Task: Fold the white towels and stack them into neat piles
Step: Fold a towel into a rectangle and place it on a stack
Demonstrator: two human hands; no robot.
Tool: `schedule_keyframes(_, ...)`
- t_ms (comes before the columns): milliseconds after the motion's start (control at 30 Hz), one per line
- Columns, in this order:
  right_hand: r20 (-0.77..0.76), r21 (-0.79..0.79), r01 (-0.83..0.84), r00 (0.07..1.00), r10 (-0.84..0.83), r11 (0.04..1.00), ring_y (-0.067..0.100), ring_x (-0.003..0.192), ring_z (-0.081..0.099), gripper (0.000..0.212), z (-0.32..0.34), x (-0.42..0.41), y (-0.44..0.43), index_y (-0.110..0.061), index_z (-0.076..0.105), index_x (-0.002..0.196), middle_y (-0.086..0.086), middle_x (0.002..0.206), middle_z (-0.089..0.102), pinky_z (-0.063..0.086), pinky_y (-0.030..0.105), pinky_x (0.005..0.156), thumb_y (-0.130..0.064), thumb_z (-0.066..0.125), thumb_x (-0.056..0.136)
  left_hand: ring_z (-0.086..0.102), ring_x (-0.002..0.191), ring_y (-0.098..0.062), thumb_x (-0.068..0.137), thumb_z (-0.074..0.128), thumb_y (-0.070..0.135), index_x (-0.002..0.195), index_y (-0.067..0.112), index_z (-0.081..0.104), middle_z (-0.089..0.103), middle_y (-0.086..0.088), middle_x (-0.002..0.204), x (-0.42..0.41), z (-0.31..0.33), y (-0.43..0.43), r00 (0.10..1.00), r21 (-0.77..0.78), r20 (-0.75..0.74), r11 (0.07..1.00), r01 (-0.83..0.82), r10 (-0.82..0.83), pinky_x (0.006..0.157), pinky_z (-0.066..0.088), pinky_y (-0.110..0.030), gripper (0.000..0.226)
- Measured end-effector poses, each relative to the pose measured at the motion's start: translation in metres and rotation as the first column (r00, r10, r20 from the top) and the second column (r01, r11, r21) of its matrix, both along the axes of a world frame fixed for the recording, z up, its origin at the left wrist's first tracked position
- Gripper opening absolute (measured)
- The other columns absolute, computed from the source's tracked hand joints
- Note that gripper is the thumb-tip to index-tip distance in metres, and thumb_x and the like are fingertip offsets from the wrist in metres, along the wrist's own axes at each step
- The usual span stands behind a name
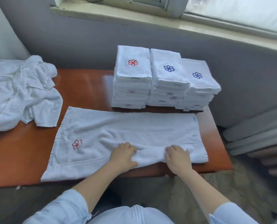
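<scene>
At left, the heap (21, 91) has a corner just beside the towel (134, 126), spread across the lower centre of the table (86, 88); a drag could catch it. The left grip (124, 155) and right grip (178, 157) each clench a bunched ridge at the towel's near edge, so the fold may set creased or skewed. Upper right, the piles (166, 81) stand touching; the rightmost top overhangs and might slip. No writing reads: stitched flowers (77, 144) red and blue, tags (131, 91) too small.

Looks like you're in a hotel linen room: logo-stitched towel stacks (163, 81) on the table (86, 89), crumpled heap (21, 91) at its left end.
</scene>
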State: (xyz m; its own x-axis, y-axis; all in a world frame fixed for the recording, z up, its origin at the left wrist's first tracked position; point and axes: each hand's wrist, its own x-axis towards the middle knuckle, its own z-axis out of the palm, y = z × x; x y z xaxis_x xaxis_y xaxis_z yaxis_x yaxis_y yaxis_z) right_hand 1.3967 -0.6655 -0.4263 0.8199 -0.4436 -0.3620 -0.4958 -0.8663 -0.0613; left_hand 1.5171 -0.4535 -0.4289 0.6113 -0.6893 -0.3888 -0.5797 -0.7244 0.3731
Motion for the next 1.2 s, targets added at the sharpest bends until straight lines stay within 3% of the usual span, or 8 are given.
schedule_keyframes(167,0.101,0.052,-0.047,0.994,0.042,0.998,0.023,0.106,0.055,0.031,-0.001,-0.029,-0.025,-0.019,0.062,0.119,0.0,0.115,0.06,0.041,0.034,0.087,-0.026,0.036,0.103,0.045,0.124,-0.018,0.089,0.059,0.039,0.139,0.027,0.041,0.046,0.003,0.137,-0.027,-0.007,-0.021,0.994,0.096,0.11,0.995,-0.029,0.018,0.099,0.038,-0.031,0.054)
schedule_keyframes(333,-0.023,-0.126,-0.184,0.983,0.182,0.975,0.023,0.094,0.056,0.023,0.003,-0.023,-0.033,-0.019,0.057,0.114,0.0,0.113,0.058,0.038,0.032,0.079,-0.017,0.043,0.097,0.049,0.119,-0.017,0.086,0.063,0.039,0.131,0.027,0.046,0.05,0.005,0.132,-0.037,-0.004,-0.023,0.985,0.179,0.169,0.982,-0.052,0.022,0.099,0.037,-0.032,0.049)
schedule_keyframes(533,-0.128,-0.059,-0.329,0.939,0.32,0.942,0.024,0.108,0.052,0.076,-0.002,-0.006,-0.032,-0.025,0.021,0.151,0.001,0.148,0.032,0.039,0.03,0.066,-0.006,0.059,0.088,0.055,0.104,-0.021,0.085,0.063,0.028,0.116,0.023,0.055,0.061,0.002,0.115,-0.047,0.007,-0.012,0.98,0.245,0.195,0.969,-0.01,-0.04,0.085,0.038,-0.031,0.032)
schedule_keyframes(633,-0.158,-0.022,-0.284,0.948,0.277,0.958,0.024,0.081,0.051,0.062,0.001,0.002,-0.031,-0.022,0.035,0.14,0.004,0.127,0.042,0.037,0.032,0.06,0.0,0.055,0.085,0.057,0.092,-0.02,0.086,0.06,0.023,0.101,0.021,0.053,0.063,0.001,0.105,-0.048,0.01,-0.002,0.978,0.318,0.204,0.948,-0.025,-0.043,0.072,0.033,-0.029,0.016)
schedule_keyframes(733,-0.226,-0.037,-0.234,0.949,0.22,0.971,0.019,0.063,0.042,0.04,0.006,0.008,-0.033,-0.015,0.046,0.122,0.005,0.119,0.045,0.033,0.03,0.055,0.0,0.052,0.085,0.055,0.096,-0.022,0.088,0.058,0.019,0.106,0.018,0.056,0.057,-0.001,0.111,-0.045,0.012,0.003,0.979,0.327,0.205,0.944,-0.047,-0.022,0.072,0.034,-0.029,0.018)
schedule_keyframes(867,-0.255,-0.073,-0.168,0.956,0.144,0.983,0.023,0.074,0.048,0.029,0.007,0.011,-0.039,-0.014,0.054,0.115,0.005,0.121,0.043,0.028,0.028,0.05,-0.004,0.052,0.088,0.052,0.108,-0.023,0.09,0.057,0.017,0.11,0.016,0.057,0.047,-0.002,0.128,-0.038,0.011,0.003,0.988,0.308,0.155,0.949,-0.065,0.017,0.074,0.038,-0.03,0.02)
schedule_keyframes(1033,-0.17,-0.103,-0.12,0.98,0.101,0.987,0.023,0.105,0.059,0.038,-0.001,0.012,-0.045,-0.015,0.051,0.123,0.004,0.123,0.048,0.039,0.03,0.067,-0.005,0.059,0.086,0.031,0.144,-0.021,0.094,0.057,0.017,0.111,0.014,0.056,0.009,-0.002,0.165,-0.027,0.002,0.004,1.0,0.28,0.015,0.96,-0.019,0.016,0.091,0.046,-0.034,0.018)
schedule_keyframes(1200,-0.012,-0.061,-0.012,1.0,0.012,0.998,0.026,0.094,0.062,0.028,-0.005,0.012,-0.054,-0.009,0.05,0.115,0.004,0.123,0.049,0.036,0.031,0.062,-0.001,0.053,0.088,0.031,0.144,-0.02,0.091,0.061,0.024,0.109,0.016,0.054,0.007,0.002,0.165,-0.009,-0.001,0.008,0.999,0.198,-0.048,0.98,-0.013,0.023,0.093,0.046,-0.034,0.02)
